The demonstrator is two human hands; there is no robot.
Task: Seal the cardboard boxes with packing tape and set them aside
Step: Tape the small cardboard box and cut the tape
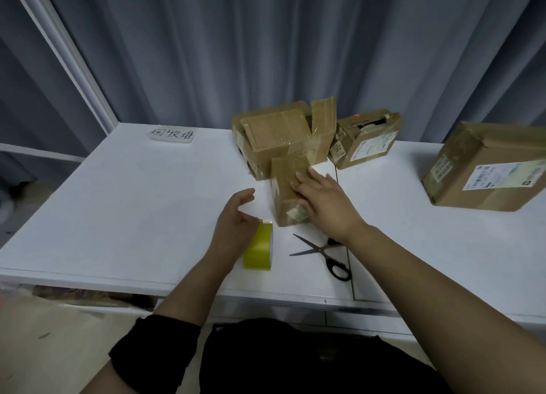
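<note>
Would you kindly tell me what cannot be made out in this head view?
Head view:
- Small box: the right hand covers its near top, hiding any seam there.
- Tape roll: the left hand hides its left side; loose end unseen.
- Scissors: one handle loop behind the right wrist.
- Far-right box: cut off by the frame edge; label print too small to read.

Black-handled steel scissors point(318, 248) lie open on the white table point(118, 216); a handwritten white label point(172, 134) sits near the grey pleated curtain point(266, 54).
</note>
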